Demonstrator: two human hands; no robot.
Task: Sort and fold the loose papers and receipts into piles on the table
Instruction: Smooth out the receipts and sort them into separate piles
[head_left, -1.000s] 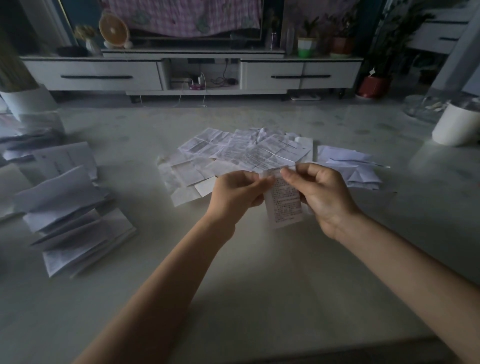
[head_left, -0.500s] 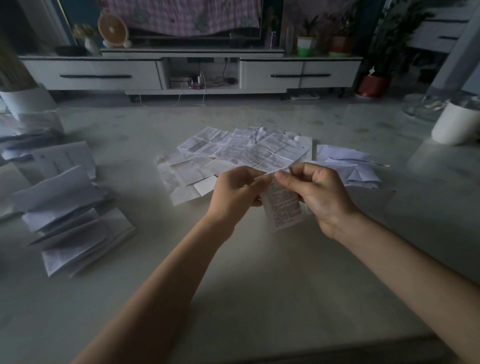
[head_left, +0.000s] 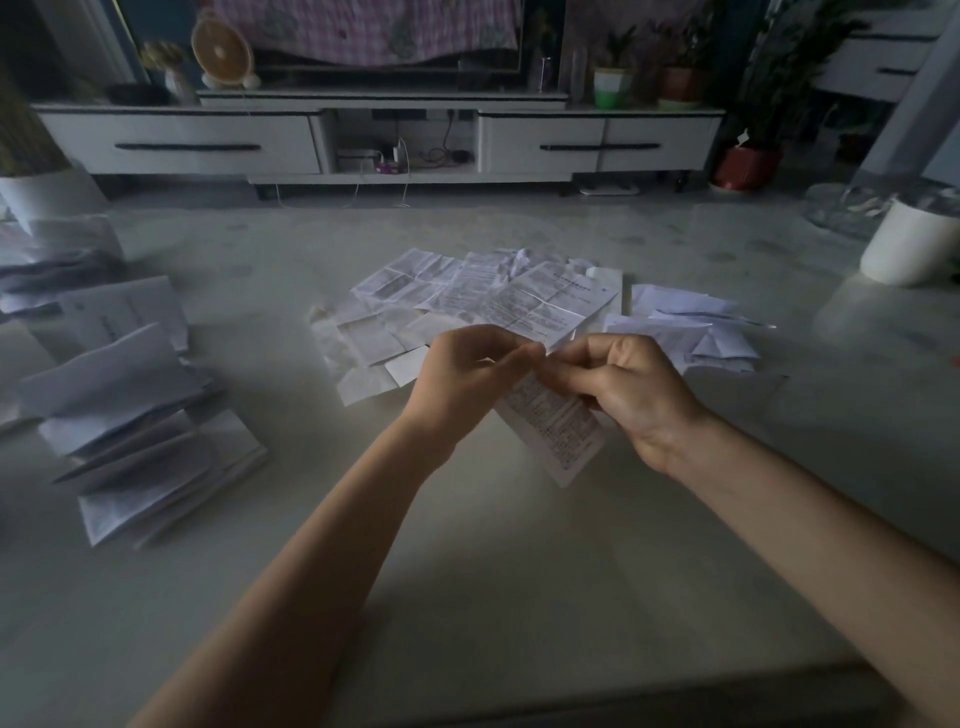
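Observation:
A small printed receipt (head_left: 556, 431) hangs tilted above the table, its lower end pointing toward me. My left hand (head_left: 462, 374) and my right hand (head_left: 623, 389) both pinch its top edge, fingertips almost touching. Behind the hands lies a spread of loose unfolded papers and receipts (head_left: 467, 306). A pile of folded white slips (head_left: 685, 327) sits just right of that spread. At the left stands a stack of folded larger papers (head_left: 135, 415), with more sheets (head_left: 57, 270) behind it.
The pale stone table (head_left: 467, 571) reaches to a near edge at the bottom. A white round pot (head_left: 914, 239) stands at the far right, another white pot (head_left: 47, 192) at the far left. A white TV cabinet (head_left: 374, 140) lies beyond the table.
Both hands drew closer together at the receipt's top edge. The receipt turned from hanging nearly straight down to slanting, its lower end swinging right and toward me.

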